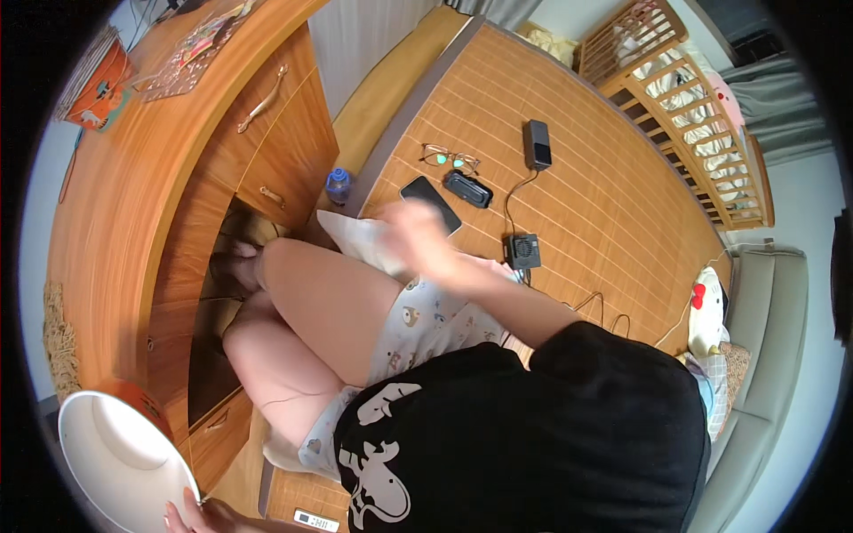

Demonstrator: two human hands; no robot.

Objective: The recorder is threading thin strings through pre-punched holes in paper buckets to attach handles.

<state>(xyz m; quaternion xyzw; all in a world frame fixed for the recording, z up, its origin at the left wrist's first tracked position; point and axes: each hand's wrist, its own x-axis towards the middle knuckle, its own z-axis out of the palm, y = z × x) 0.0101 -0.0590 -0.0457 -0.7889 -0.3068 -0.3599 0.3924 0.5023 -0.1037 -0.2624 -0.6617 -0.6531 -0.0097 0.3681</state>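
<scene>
My left hand (188, 517), at the lower left, grips the rim of a paper bucket (115, 422) with its fingers bent over the edge. The bucket is white inside with orange outside, and its open mouth is tilted toward me. My right hand (413, 238) is smeared by motion above my thigh, so its fingers do not show clearly. Beside and partly behind that hand is a white soft thing (348, 233), perhaps cloth. Nearest beyond the hand, a dark phone (435, 202) lies on the mat.
On the woven bed mat (613, 213) are eyeglasses (450, 160), a black case (468, 188), a black box-shaped device (537, 145) and a cabled black block (522, 251). A wooden desk (191, 151) stands left. A white remote (316, 521) lies low; a blue bottle (338, 186) stands by the bed.
</scene>
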